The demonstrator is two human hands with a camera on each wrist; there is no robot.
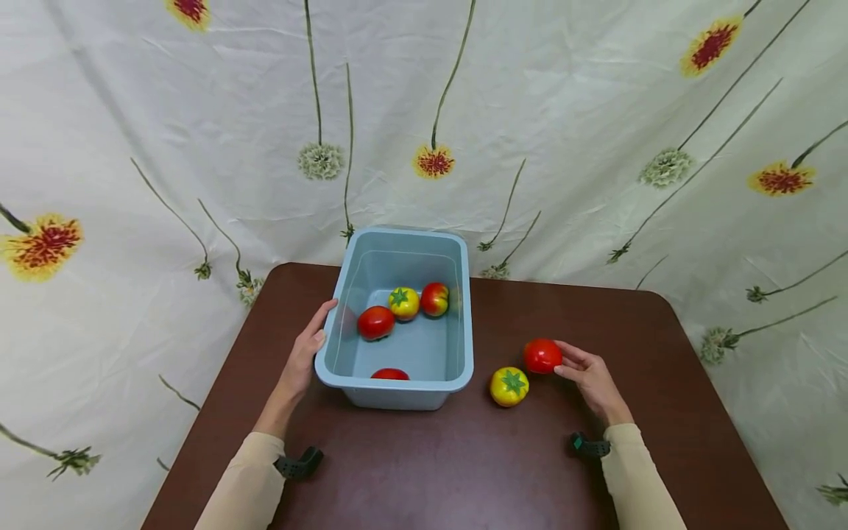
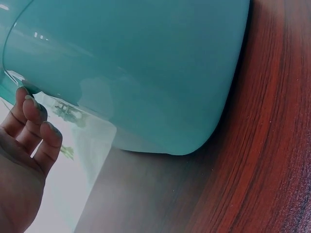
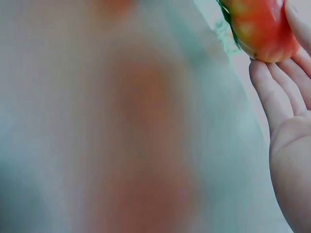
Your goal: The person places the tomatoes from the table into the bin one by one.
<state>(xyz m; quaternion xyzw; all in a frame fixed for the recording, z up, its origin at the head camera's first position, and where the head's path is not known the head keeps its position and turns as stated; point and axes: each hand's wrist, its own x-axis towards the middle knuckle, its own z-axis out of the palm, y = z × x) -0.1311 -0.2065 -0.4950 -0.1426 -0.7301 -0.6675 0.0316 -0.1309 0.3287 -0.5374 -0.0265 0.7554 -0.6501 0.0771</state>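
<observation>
My right hand point(image 1: 592, 377) holds a red tomato point(image 1: 542, 356) between thumb and fingers, right of the bin. In the right wrist view the same tomato point(image 3: 262, 29) has a yellowish patch and a green leafy top, and the fingers support it from below. Close by on the table sits a yellow tomato point(image 1: 509, 387) with a green star-shaped top. My left hand point(image 1: 303, 355) touches the left rim of a light blue plastic bin point(image 1: 396, 383), its fingers loosely bent against the outside. In the left wrist view the bin's outer wall point(image 2: 146, 73) fills most of the picture.
Inside the bin lie red tomatoes point(image 1: 376, 323), a yellow one point(image 1: 403, 303) and a red-yellow one point(image 1: 434, 299); the near wall partly hides one red tomato point(image 1: 389, 374). A dark brown table point(image 1: 503, 471) stands against a white floral cloth point(image 1: 570, 184).
</observation>
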